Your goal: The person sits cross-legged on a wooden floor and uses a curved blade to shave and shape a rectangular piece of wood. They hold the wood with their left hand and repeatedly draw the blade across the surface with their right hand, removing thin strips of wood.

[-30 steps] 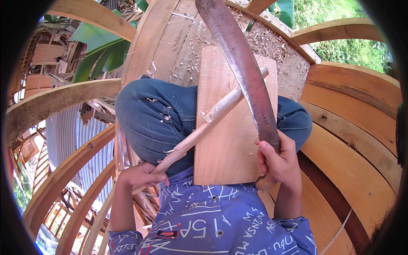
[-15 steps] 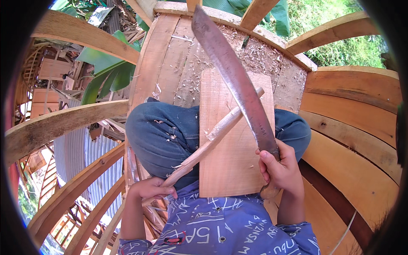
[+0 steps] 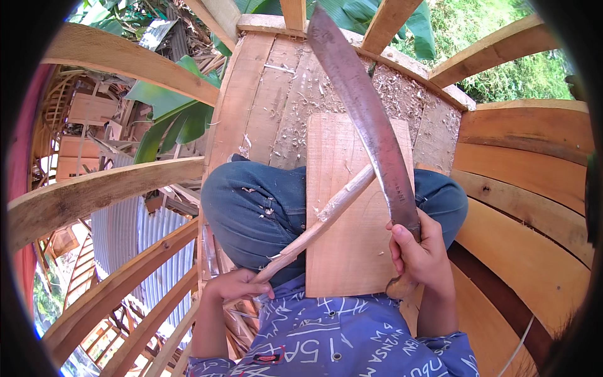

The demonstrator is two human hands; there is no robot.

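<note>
**Steel machete [image 3: 367, 116] angled across a pale stick [image 3: 314, 226]**

Blue jeans [image 3: 251, 213], bent at the knees, frame a flat wooden board [image 3: 348, 267] that lies on the seated person's lap, its near edge against a blue-purple shirt [image 3: 295, 336] with white scrawled print. The stick slants over the board from lower left to upper right. Its near end is gripped in the left hand [image 3: 242, 284], fingers curled round it beside the hip; its far end passes out of sight at the blade. Whether steel and wood touch there cannot be told.

The right hand [image 3: 422, 251] is wrapped round the machete's wooden handle [image 3: 400, 288], whose rounded butt shows below the fist. The broad, brown-stained blade points forward and to the left, over the board.

Curled shavings [image 3: 402, 91] litter the plank floor [image 3: 245, 88] ahead, and a few flecks cling to the jeans. Wooden planks [image 3: 515, 232] wall the right side; to the left, past curved rails [image 3: 113, 185], are a large green leaf [image 3: 179, 122] and corrugated sheets [image 3: 157, 242].
</note>
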